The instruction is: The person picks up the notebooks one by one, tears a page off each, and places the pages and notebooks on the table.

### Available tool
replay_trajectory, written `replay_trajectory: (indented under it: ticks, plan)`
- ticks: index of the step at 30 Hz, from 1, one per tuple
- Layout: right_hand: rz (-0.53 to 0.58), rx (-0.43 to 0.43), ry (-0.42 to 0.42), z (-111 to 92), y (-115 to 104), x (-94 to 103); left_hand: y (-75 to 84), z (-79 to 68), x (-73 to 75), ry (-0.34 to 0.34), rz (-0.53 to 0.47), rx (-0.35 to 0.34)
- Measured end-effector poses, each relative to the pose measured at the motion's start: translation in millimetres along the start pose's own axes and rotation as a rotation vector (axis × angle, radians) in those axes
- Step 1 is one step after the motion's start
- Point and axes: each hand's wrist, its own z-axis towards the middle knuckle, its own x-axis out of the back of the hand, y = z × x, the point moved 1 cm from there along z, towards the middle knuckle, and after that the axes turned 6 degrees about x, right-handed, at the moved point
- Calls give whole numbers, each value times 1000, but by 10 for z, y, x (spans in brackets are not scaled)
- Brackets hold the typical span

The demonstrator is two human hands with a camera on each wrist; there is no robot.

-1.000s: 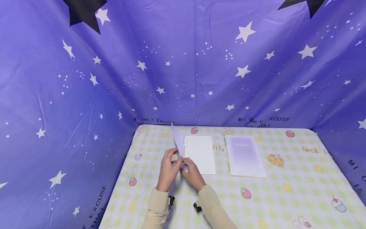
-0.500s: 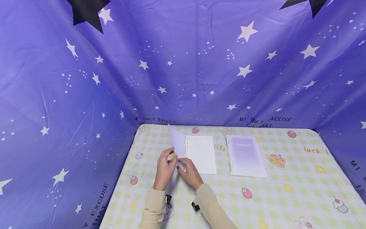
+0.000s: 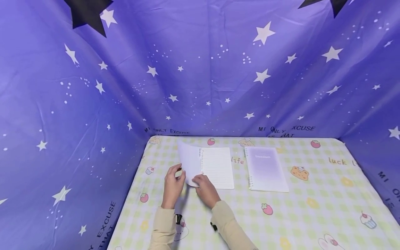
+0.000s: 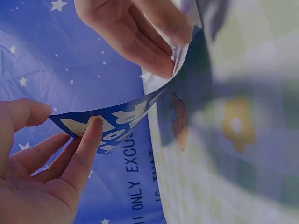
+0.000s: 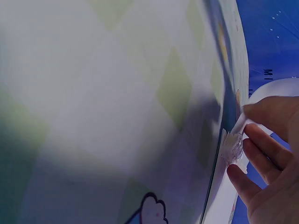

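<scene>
An open ring-bound notebook (image 3: 217,168) with lined pages lies left of centre in the head view. Its cover (image 3: 190,163) is lifted and bowed to the left; the blue outer face (image 4: 112,121) bears pale lettering in the left wrist view. My left hand (image 3: 173,185) pinches the cover's free lower corner between thumb and fingers. My right hand (image 3: 206,189) holds the cover's lower edge close to the rings (image 5: 232,145), partly hiding that spot. To the right lies a closed purple notebook (image 3: 267,170) marked "freedom", which neither hand touches.
A tablecloth (image 3: 312,222) with green checks and cartoon prints covers the table. Purple star-printed curtains (image 3: 193,69) stand along the table's back and sides. The left sleeve (image 3: 162,229) and right sleeve (image 3: 232,225) reach in over the front.
My left hand has moved left and slightly down, drawing the cover from nearly upright to a flatter slant. More of its pale inner face shows. My right hand stays near the rings.
</scene>
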Motion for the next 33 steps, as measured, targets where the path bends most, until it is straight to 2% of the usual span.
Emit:
replay_trajectory:
  ticks: [4,7,17,33]
  plan:
    - [-129,100,9,0,-2,-11,-75,1,19,16,22,14]
    - [-179,139,9,5,-2,-25,-129,2,28,25,34,24]
    - [-220,85,-98,9,-14,-15,-225,-26,45,44,73,86]
    - [-245,57,-156,27,-9,-11,-521,27,63,48,233,131]
